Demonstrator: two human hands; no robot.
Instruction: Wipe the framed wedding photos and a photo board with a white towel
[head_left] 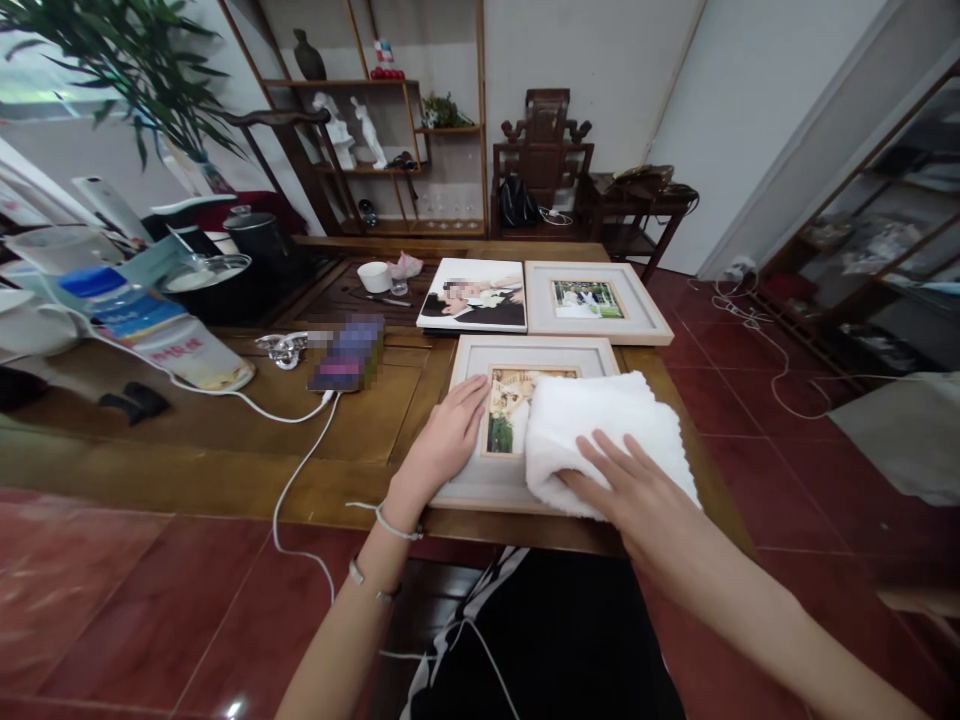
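A light wooden picture frame (450, 492) lies flat at the table's near edge, with a small photo (504, 410) set in a pale mat. My left hand (448, 430) rests on the frame's left part, its fingers stretched out together and holding nothing. A folded white towel (600, 405) covers the frame's right side and part of the photo. My right hand (626, 490) presses on this towel, fingers spread over the top and the thumb tucked at its fold. The towel hides the frame's lower right corner.
Behind lie a second framed photo (589, 300) and a large photo panel (474, 295). To the left are a phone (346, 355) with white cables, a blue-capped bottle (161, 330), a white cup (374, 276) and a dark pot (259, 240). A wooden chair (545, 150) stands beyond.
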